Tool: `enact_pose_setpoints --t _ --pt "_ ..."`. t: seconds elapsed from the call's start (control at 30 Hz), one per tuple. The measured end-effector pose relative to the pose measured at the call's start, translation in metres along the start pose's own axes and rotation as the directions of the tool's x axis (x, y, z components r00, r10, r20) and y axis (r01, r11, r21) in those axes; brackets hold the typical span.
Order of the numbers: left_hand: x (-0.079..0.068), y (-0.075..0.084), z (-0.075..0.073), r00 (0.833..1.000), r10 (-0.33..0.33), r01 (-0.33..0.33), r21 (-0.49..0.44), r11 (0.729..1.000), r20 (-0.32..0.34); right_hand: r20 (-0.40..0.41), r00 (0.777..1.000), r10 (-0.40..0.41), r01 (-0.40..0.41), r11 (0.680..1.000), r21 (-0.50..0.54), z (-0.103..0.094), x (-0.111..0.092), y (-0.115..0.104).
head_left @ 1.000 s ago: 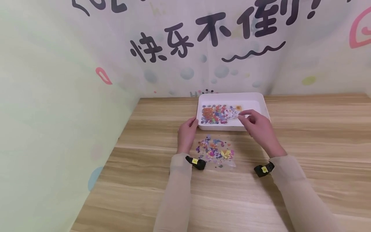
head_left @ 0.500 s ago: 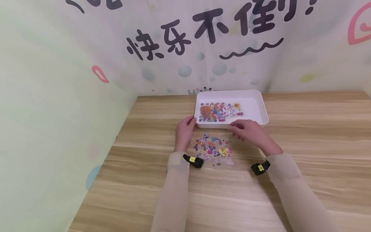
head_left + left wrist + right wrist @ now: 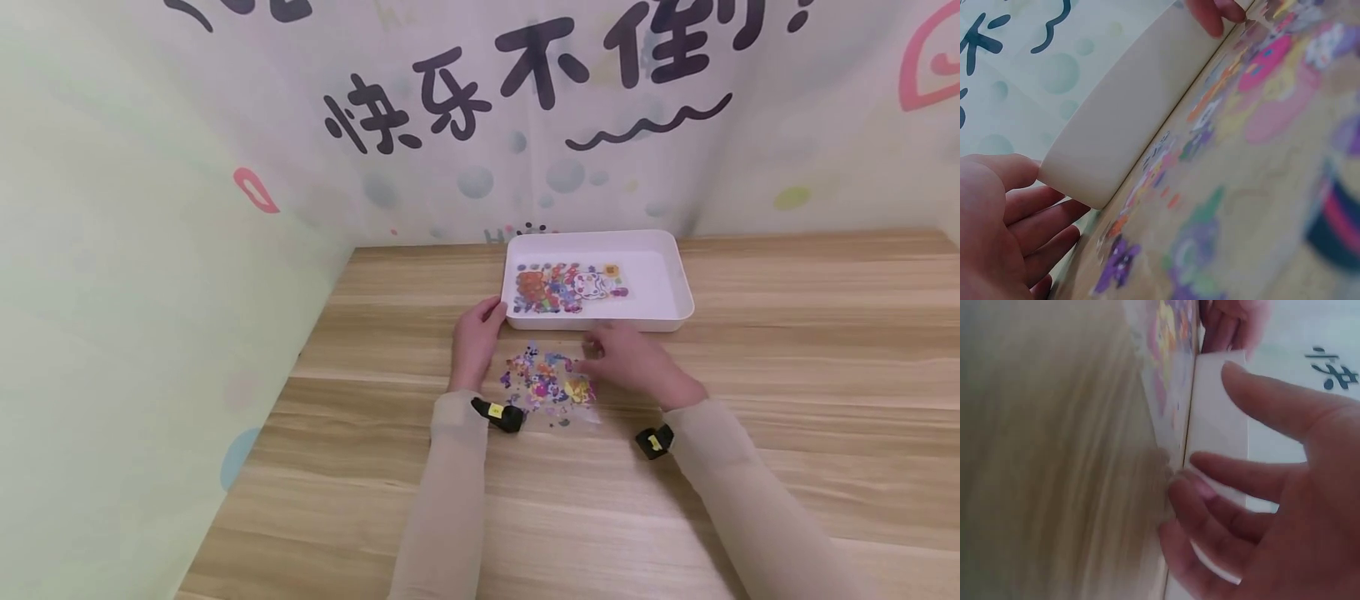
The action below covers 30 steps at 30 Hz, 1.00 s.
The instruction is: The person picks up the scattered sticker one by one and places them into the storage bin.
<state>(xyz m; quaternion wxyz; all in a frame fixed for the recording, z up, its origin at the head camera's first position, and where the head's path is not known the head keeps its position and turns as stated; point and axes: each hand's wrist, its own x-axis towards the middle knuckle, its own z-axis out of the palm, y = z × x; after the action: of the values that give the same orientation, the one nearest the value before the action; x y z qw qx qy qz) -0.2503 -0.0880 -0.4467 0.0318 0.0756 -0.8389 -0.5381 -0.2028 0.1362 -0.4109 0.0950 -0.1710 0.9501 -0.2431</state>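
Note:
A white plastic tray (image 3: 652,287) stands at the back of the wooden table. My left hand (image 3: 476,342) holds its near left corner, thumb at the rim and fingers along the outside. Inside the tray lie colourful stickers on clear film (image 3: 543,287), with a white cartoon sticker (image 3: 588,285) at their right. A clear sheet of cartoon stickers (image 3: 547,387) lies flat on the table before the tray. My right hand (image 3: 633,362) is at that sheet's upper right edge, by the tray's front wall. In the right wrist view its thumb stands apart from loosely bent fingers (image 3: 1216,531), with nothing between them.
The tray's back is close to a printed cloth wall (image 3: 450,192) with dark lettering. Another pale cloth wall (image 3: 135,333) borders the table on the left. Bare wooden table (image 3: 810,350) extends to the right, and in front of the sticker sheet.
My right hand has moved from over the tray, down past its front rim, to the edge of the sticker sheet. My left hand stays at the tray's corner.

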Motion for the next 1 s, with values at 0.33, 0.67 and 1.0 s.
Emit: enact_pose_setpoints --t 0.33,0.67,1.0 --pt "0.001 0.0 0.0 1.0 -0.011 0.011 -0.008 1.0 0.001 0.012 0.995 0.096 -0.093 0.985 -0.145 0.004 -0.007 -0.014" --pt "0.0 0.001 0.001 1.0 0.003 -0.003 -0.018 1.0 -0.005 0.022 0.995 0.1 -0.097 0.988 -0.124 0.005 -0.008 -0.009" --pt "-0.001 0.002 0.001 1.0 0.005 -0.005 0.0 1.0 -0.012 0.076 0.991 0.107 -0.101 0.992 -0.081 0.002 -0.007 -0.004"
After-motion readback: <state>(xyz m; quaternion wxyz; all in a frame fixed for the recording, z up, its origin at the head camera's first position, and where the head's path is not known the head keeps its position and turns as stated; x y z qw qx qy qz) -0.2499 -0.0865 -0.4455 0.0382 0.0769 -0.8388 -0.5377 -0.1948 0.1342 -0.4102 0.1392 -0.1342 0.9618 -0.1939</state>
